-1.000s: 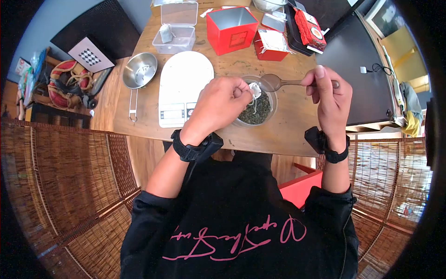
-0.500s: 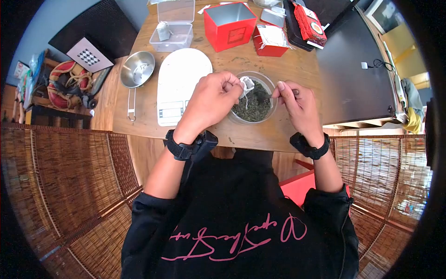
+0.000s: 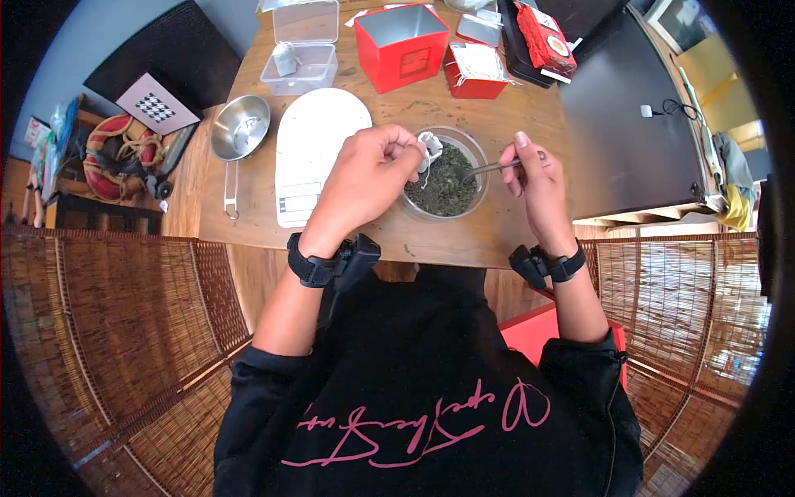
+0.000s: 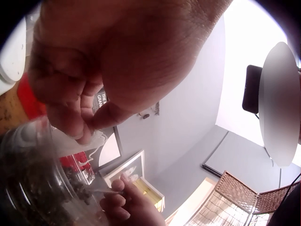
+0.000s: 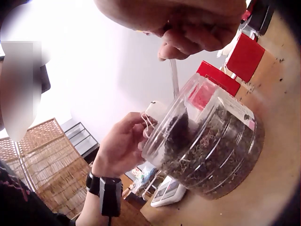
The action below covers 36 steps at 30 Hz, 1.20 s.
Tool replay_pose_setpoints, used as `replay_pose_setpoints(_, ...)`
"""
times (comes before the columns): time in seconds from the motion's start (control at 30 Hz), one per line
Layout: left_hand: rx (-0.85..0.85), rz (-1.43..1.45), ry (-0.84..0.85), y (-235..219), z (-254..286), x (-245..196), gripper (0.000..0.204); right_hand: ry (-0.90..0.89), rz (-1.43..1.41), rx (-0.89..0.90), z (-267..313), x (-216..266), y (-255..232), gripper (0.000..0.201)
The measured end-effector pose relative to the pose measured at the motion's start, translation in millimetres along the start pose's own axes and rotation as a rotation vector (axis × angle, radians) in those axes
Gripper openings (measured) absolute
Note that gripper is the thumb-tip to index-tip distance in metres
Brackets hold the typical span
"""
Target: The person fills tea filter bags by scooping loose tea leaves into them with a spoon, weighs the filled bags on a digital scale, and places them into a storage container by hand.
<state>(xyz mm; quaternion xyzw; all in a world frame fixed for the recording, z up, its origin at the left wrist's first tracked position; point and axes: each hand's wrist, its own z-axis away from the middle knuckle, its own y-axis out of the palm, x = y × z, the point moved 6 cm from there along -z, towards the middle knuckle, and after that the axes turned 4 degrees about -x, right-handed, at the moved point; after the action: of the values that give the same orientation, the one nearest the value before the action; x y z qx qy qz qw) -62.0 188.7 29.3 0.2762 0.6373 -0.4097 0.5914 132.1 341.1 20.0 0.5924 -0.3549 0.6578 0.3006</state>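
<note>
A round clear jar [image 5: 221, 155] of dark dried leaves [image 3: 443, 184] stands near the table's front edge. My left hand [image 3: 370, 172] pinches a small white drawstring bag [image 3: 430, 149] at the jar's left rim; its string hangs down. On the other side, my right hand [image 3: 537, 184] holds a spoon by its handle [image 3: 497, 167], thumb on top. The spoon's bowl is down among the leaves in the jar; in the right wrist view dark leaves [image 5: 178, 134] lie heaped on it.
Left of the jar are a white scale [image 3: 319, 132] and a metal pan [image 3: 240, 127]. Farther back stand a clear box [image 3: 301, 69] holding a white bag, a red tin [image 3: 402, 50], a smaller red box [image 3: 477, 71] and a red packet on a black tray [image 3: 543, 41].
My right hand has lowered the spoon from above the jar's rim into the leaves. My left hand keeps its pinch on the white bag, slightly farther left in the view.
</note>
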Motion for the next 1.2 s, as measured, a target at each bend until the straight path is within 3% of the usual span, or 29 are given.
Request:
replay_pose_setpoints(0.23, 0.025, -0.049, 0.006, 3.8, -1.9, -4.7, 0.024, -0.035, -0.091, -0.075, -6.7, 26.9, -28.5, 0.045)
replay_pose_setpoints(0.37, 0.081, -0.089, -0.016, 9.2, -1.4, -8.9, 0.017, -0.150, -0.112, -0.093, -4.8, 57.3, -32.9, 0.045)
replay_pose_setpoints(0.77, 0.086, -0.125, 0.038, 16.5, -0.3, -10.3, 0.018, -0.458, 0.162, -0.064, 18.2, 106.8, -6.1, 0.040)
replay_pose_setpoints(0.9, 0.079, -0.145, 0.042, 17.4, 0.3, -10.7, 0.018, -0.513, 0.121, -0.039, 21.5, 106.0, 4.0, 0.037)
replay_pose_setpoints(0.97, 0.066, -0.173, 0.056, 18.0, 0.9, -14.0, 0.019, -0.491, 0.259, 0.056, 22.9, 105.9, 14.4, 0.034)
replay_pose_setpoints(1.13, 0.010, -0.250, 0.152, 17.4, -0.4, -10.4, 0.019, -0.541, 0.177, 0.014, 19.8, 107.8, 15.6, 0.034)
replay_pose_setpoints(1.2, 0.001, -0.274, 0.180, 18.9, -1.2, -13.3, 0.019, -0.553, 0.382, 0.049, 19.5, 105.6, 21.8, 0.034)
